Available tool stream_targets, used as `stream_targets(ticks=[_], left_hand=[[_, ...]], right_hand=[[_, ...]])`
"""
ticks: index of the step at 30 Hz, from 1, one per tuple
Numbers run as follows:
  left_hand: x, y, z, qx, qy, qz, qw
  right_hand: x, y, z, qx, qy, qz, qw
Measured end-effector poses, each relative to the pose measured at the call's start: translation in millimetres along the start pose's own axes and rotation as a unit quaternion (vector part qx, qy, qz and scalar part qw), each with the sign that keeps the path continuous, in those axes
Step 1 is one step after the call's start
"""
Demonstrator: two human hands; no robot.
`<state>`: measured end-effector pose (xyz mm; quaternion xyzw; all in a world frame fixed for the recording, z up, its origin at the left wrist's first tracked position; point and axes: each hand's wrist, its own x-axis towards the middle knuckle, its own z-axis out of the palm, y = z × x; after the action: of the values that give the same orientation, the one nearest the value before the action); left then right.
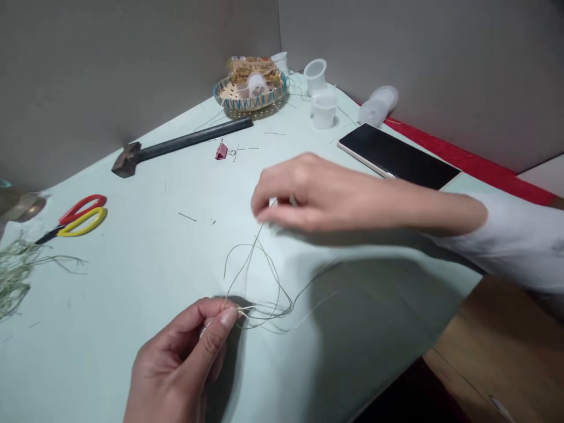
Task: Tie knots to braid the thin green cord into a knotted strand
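Between thumb and index finger, my left hand (pixel 185 358) pinches a bundle of thin greenish strands (pixel 277 308) low in the middle of the view. The loose ends fan out to the right in loops over the table. Above and to the right, my right hand (pixel 304 194) is closed in a pinch on one strand (pixel 249 252), which runs taut up from the left fingers. Something pale, partly hidden, shows inside the left hand; I cannot make out what it is.
Scissors (pixel 83 216) and a tangle of green fibre (pixel 17 276) lie at left. Farther back are a hammer (pixel 189 141), a pink binder clip (pixel 221 151), a woven basket (pixel 251 104), white plastic cups (pixel 324 111), clear lids (pixel 374 110) and a phone (pixel 396 154). The table (pixel 88 352) ends at lower right.
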<state>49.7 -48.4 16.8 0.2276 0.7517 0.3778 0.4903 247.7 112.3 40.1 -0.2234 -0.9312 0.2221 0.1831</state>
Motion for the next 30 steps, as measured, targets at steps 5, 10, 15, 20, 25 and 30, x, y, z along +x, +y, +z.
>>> stream_targets(ticks=[5,10,15,20,25,30], left_hand=[[0,0,0.4,0.004,-0.006,0.052,0.999],[-2,3,3.5,0.024,0.002,0.086,0.996],[7,-2,-0.7,0.043,-0.039,0.124,0.991],[6,-2,-1.5,0.085,-0.075,0.111,0.987],[2,-3,-1.3,0.086,-0.076,0.069,0.991],[7,-8,-3.2,0.061,-0.072,0.051,0.994]], right_hand=[[-11,-47,38,0.072,-0.108,-0.018,0.991],[-9,-46,51,0.070,-0.143,-0.006,0.987],[-3,-28,30,0.250,-0.242,-0.002,0.937],[1,-14,21,0.286,-0.287,-0.001,0.914],[5,-10,18,0.205,-0.287,0.008,0.936],[3,-9,18,0.129,-0.237,0.006,0.963]])
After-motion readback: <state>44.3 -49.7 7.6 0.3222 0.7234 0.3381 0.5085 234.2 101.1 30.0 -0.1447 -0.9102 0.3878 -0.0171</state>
